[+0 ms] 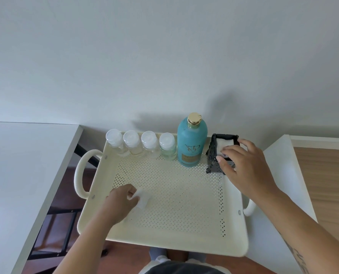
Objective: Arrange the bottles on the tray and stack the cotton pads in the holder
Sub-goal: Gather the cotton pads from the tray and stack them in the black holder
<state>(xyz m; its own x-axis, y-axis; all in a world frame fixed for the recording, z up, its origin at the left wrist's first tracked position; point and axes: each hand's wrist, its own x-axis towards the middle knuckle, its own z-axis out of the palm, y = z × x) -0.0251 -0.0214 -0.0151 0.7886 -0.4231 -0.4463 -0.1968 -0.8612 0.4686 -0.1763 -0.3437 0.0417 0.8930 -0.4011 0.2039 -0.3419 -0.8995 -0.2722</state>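
blue bottle [192, 143] beside holder [218, 155], right hand [241, 165] covering holder

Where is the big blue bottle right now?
The blue bottle stands upright at the tray's back edge, between four small clear bottles and the black holder.

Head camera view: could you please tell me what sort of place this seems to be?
Probably a home room, perhaps a bedroom or bathroom corner: a cream perforated tray holding toiletry bottles and a black cotton pad holder, set against a plain white wall, wood floor beside.
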